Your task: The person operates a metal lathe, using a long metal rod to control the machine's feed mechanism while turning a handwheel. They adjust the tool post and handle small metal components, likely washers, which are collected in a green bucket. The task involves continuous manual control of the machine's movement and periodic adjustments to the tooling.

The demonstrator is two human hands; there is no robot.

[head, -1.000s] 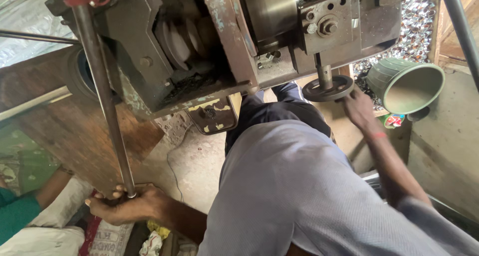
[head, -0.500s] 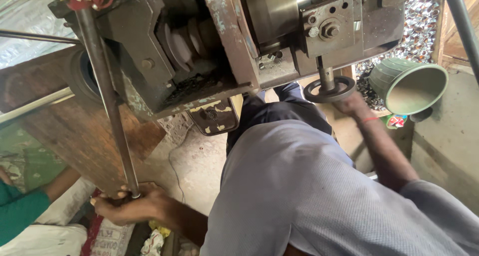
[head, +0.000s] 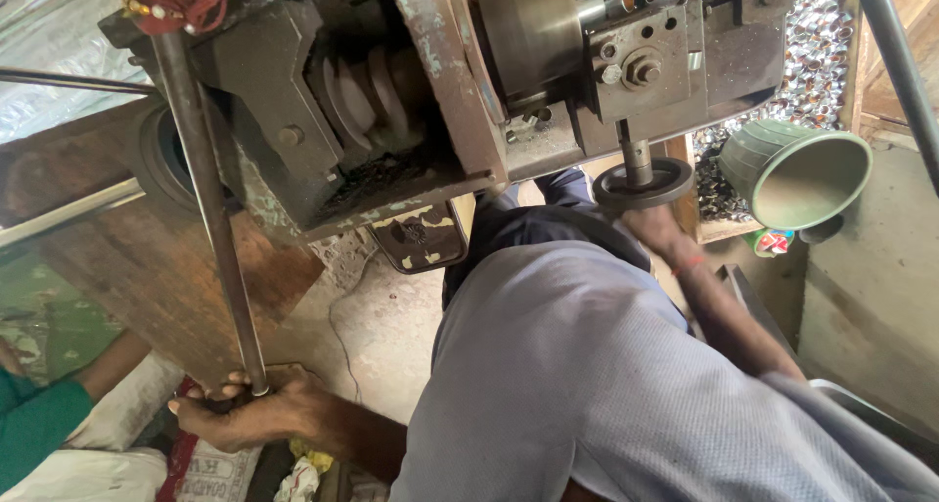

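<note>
1. Head view, looking down over the person's own grey-shirted back, which fills the lower middle and right of the frame.
2. A heavy, worn metal machine [head: 411,120] spans the top of the frame, with a stepped pulley visible in its open middle.
3. A long steel lever rod [head: 207,208] runs from the upper left of the frame down to the lower left.
4. The left hand [head: 245,412] sits at the lower left, fingers curled tight around the bottom end of the lever rod.
5. The right hand [head: 653,230] reaches up at centre right, touching the underside of a round black handwheel [head: 643,183] that hangs from the machine on a short shaft. Its fingers are hidden behind the wheel, so I cannot tell whether they are gripping it.
6. A green metal funnel [head: 794,169] lies tilted at the right edge, its mouth facing the camera.
7. A heap of small shiny metal pieces [head: 817,62] fills the upper right, behind the funnel.
8. Another person's arm in a green sleeve [head: 44,414] shows at the lower left edge, near white sacks [head: 117,419].
</note>
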